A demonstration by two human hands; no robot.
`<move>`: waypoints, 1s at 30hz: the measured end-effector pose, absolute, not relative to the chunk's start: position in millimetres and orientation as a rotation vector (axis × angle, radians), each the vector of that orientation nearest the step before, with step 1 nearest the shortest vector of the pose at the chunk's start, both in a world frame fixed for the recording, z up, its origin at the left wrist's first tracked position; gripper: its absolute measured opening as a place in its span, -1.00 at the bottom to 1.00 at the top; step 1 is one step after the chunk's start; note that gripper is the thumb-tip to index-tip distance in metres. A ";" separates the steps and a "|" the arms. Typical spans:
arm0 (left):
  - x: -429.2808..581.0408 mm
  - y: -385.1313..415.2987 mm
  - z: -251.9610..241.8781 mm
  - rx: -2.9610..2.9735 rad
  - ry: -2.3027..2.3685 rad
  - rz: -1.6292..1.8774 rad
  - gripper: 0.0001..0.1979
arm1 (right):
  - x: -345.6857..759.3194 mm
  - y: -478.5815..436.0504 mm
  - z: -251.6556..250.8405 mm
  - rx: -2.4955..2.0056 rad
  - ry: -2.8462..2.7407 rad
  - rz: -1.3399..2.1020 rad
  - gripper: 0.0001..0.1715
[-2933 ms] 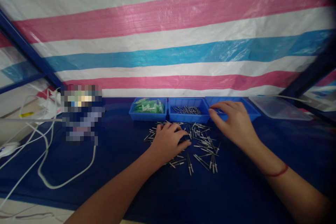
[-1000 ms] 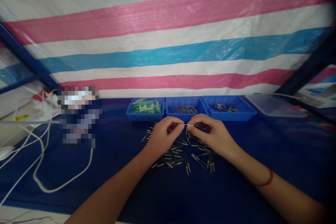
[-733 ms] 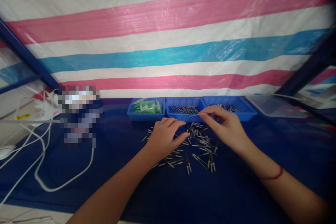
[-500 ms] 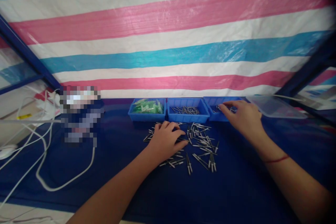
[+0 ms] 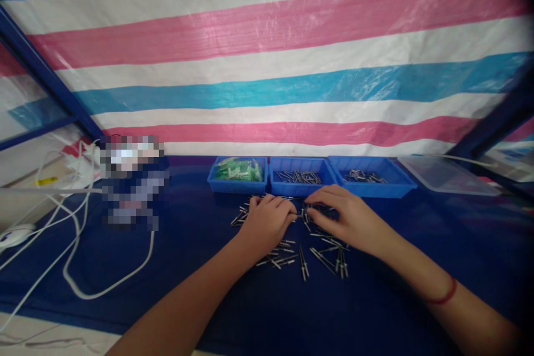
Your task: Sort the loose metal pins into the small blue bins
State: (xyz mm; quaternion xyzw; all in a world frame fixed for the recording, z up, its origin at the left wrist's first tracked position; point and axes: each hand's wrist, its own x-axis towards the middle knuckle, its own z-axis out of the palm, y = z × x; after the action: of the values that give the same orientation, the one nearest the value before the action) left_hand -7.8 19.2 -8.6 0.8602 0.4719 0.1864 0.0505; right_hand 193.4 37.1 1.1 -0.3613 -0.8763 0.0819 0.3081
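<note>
A loose pile of small metal pins (image 5: 317,250) lies on the dark blue table cover (image 5: 200,267). My left hand (image 5: 267,222) rests palm down on the left part of the pile, fingers curled onto the pins. My right hand (image 5: 346,217) lies on the pile's far side, its fingertips bent down among the pins close to the left hand's fingers. What either hand grips, if anything, is hidden under the fingers. Behind the pile stand three blue trays: the left tray (image 5: 217,183) holds green parts, the middle tray (image 5: 277,186) and the right tray (image 5: 400,186) hold metal pins.
A clear plastic lid or tray (image 5: 446,175) lies at the back right. White cables (image 5: 83,283) loop over the table's left side beside a blurred-out object (image 5: 131,181). A striped pink, white and blue tarpaulin (image 5: 267,67) closes off the back.
My right hand carried a pin to the right blue tray, then came back to the pile. My left hand stayed on the pile's left side.
</note>
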 end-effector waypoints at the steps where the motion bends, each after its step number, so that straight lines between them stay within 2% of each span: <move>1: -7.6 20.0 -7.7 2.571 1.428 0.613 -0.82 | 190.3 35.5 -1.3 -0.934 -2.340 0.270 -0.86; 7: -5.2 23.0 -3.4 2.159 1.193 0.937 -0.85 | 181.1 32.9 -12.1 -0.950 -2.168 0.567 -0.83; 13: -4.9 22.5 -6.1 1.914 1.167 1.042 -0.81 | 178.7 30.6 -8.6 -1.053 -1.928 0.828 -0.76; 22: 0.7 26.3 -14.7 1.544 1.108 1.281 -0.81 | 176.6 31.9 -14.0 -1.066 -1.868 0.978 -0.78; 30: 3.3 23.7 -10.2 1.462 1.013 1.283 -0.82 | 170.4 24.4 -6.4 -1.030 -1.952 1.075 -0.69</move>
State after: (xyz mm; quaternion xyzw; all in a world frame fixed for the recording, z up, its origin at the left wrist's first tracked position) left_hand 3.3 23.7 -10.2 0.5931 0.4109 0.5205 0.4565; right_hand 170.4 24.4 -6.4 -0.3950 -0.7486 0.4124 0.3368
